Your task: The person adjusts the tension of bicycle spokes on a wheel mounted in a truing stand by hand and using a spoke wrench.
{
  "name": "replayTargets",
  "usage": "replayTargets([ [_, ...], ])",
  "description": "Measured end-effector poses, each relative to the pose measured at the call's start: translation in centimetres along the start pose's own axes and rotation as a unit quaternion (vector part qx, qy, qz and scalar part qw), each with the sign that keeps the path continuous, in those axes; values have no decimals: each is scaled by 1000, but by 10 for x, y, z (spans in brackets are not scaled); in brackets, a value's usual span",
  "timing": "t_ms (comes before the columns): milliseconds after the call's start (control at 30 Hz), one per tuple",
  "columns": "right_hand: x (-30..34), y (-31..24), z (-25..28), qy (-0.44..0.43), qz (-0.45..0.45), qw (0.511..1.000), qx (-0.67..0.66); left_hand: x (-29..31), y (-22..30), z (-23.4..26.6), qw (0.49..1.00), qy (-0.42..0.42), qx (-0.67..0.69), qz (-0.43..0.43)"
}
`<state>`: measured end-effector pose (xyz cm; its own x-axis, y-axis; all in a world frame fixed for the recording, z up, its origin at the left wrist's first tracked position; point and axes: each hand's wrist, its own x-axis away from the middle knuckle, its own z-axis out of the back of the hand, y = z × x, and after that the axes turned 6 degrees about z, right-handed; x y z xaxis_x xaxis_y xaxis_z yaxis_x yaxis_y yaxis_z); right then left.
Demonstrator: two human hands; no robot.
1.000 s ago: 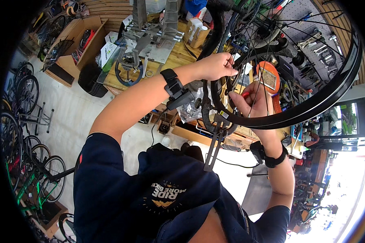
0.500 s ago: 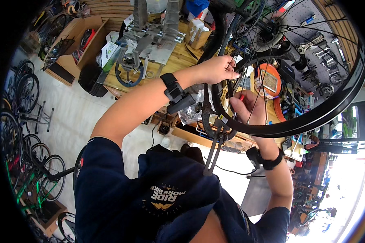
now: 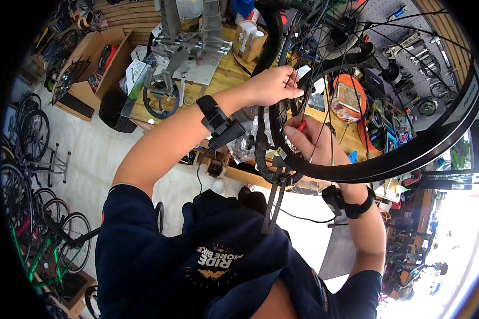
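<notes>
A bicycle wheel with a black rim (image 3: 367, 173) and thin dark spokes fills the upper right. My left hand (image 3: 277, 86) is closed at the rim's left side, its thumb and fingertips pinched together; whatever lies between them cannot be made out. Just below and to the right, my right hand (image 3: 315, 139) reaches in among the spokes. Its thumb and fingers are closed on a small red-ended tool (image 3: 302, 126), most of which the hand hides. Toward the hub sits a disc rotor (image 3: 346, 45).
A slotted metal bracket (image 3: 273, 210) hangs below the rim. Behind the wheel, a wooden workbench (image 3: 223, 72) carries a metal stand (image 3: 191, 50), a cardboard box (image 3: 250, 41) and an orange round tray (image 3: 348, 95). Tools hang on a pegboard (image 3: 396, 29). Several bicycles (image 3: 72, 234) stand at left.
The wheel, bench and both hands appear slightly farther left in view. Both hands stay closed in nearly the same places on the wheel; the right still holds the red-ended tool.
</notes>
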<state>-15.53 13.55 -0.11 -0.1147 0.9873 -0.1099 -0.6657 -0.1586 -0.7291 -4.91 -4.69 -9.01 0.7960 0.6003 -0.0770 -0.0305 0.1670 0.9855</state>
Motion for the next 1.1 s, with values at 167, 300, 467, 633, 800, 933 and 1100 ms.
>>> replayTargets([
  [167, -9, -35, 18, -90, -66, 991, 78, 10, 9, 3, 1000, -7, 0, 4],
  [300, -2, -23, 26, -125, -73, 975, -169, 12, 17, 4, 999, -37, 21, 4],
  [467, 3, -15, 15, -96, -61, 978, -177, 8, 13, 2, 999, -31, 5, 6],
  [633, 1, -33, 27, -104, -47, 993, 42, 11, 9, 4, 1000, -27, 13, -2],
  [800, -4, -16, 28, -137, -53, 979, -143, 13, 9, 0, 999, -2, 21, -33],
  [933, -7, 19, 27, -193, -49, 917, -345, 28, 25, -5, 986, 92, -141, -20],
  [1100, 0, 11, 30, -190, -64, 930, -309, 61, 61, -7, 980, 142, -132, -43],
])
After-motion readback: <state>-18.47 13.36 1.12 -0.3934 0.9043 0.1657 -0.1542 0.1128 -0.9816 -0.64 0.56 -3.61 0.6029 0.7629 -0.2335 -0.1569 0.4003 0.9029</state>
